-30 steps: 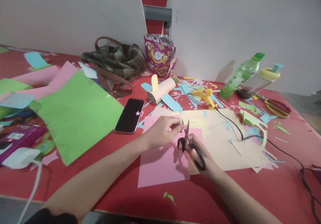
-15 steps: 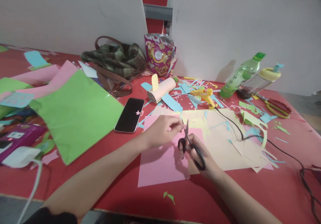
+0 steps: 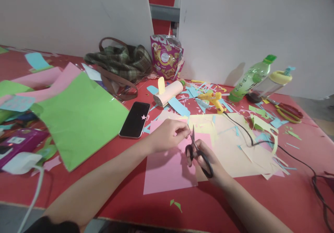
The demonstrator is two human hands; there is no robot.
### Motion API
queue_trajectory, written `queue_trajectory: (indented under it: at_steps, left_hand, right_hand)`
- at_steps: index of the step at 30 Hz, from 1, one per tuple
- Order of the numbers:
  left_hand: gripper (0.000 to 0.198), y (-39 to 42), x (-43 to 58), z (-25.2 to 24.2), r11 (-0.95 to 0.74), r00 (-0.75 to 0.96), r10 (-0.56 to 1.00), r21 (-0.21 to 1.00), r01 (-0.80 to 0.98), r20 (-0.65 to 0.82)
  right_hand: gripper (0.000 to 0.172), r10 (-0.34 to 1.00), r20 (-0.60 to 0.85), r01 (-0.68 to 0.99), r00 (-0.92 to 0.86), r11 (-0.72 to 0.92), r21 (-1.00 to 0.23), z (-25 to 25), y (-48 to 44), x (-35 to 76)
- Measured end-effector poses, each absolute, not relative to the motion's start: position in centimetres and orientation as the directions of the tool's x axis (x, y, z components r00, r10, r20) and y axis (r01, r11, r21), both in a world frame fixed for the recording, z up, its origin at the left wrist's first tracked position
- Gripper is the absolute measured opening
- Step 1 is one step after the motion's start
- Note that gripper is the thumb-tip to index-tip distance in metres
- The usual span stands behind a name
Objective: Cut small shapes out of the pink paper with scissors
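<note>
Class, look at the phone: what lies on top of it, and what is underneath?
A pink star lies on the phone. What is directly underneath is covered and cannot be seen.

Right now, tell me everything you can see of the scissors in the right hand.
The scissors have slim grey blades, metal by the look, and black loop handles, seemingly plastic. The right hand holds them by the loops above pink paper, blades pointing away from the person, tips close to the left hand. How wide the blades stand is unclear.
</note>
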State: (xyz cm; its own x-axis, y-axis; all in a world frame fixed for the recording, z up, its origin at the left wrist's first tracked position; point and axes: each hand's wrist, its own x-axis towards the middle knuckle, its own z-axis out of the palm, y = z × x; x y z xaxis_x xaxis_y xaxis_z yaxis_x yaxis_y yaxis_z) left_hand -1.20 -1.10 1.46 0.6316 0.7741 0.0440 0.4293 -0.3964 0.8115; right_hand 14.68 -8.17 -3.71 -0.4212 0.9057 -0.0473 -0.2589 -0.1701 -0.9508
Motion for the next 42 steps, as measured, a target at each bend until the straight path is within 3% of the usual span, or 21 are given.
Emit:
queue_trajectory:
  at_steps: [42]
  left_hand:
    - [0.026,-1.07,-1.39,1.31,-0.354,0.653,0.755,0.804,0.477,-0.055]
  right_hand:
    - [0.032,0.897,-0.069,-0.217,-0.436,-0.179,-0.96,-3.28,-8.1,14.64]
